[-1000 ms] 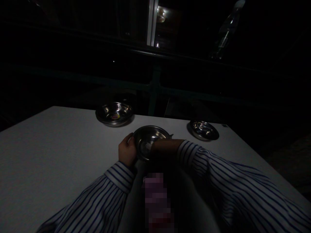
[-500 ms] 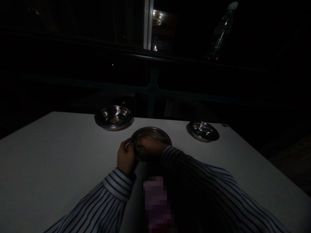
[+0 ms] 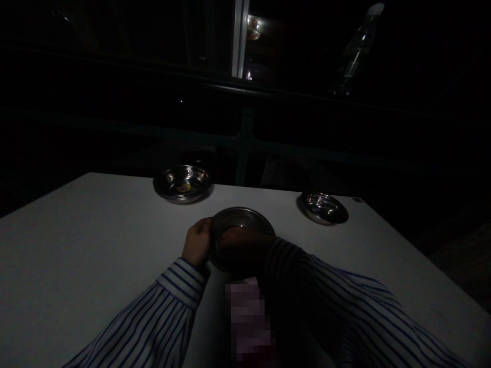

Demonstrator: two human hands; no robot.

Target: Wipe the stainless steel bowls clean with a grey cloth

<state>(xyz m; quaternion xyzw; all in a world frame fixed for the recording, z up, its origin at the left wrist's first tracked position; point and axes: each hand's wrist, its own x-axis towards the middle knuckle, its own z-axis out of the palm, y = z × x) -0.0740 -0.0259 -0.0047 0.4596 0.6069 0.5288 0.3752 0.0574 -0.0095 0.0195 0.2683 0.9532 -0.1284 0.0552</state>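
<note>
A shiny metal bowl (image 3: 245, 214) is held at the near middle of the white table, its inside facing up and toward me. My left hand (image 3: 198, 240) grips its left rim, fingers curled round the edge. My right hand (image 3: 240, 243) is inside the bowl with its fingers closed against the inner wall. Shadow hides whatever those fingers may hold. The right forearm covers part of the bowl's near right side.
Stacked metal bowls (image 3: 182, 191) with a yellow sticker inside stand at the table's far left. Another metal bowl (image 3: 324, 208) sits at the far right. A pixelated pinkish patch (image 3: 249, 317) lies nearest me. A clear bottle (image 3: 358, 51) stands beyond the white table (image 3: 126, 245).
The held bowl and both hands have shifted slightly toward me. My right hand has moved lower inside the bowl. The view has turned a little.
</note>
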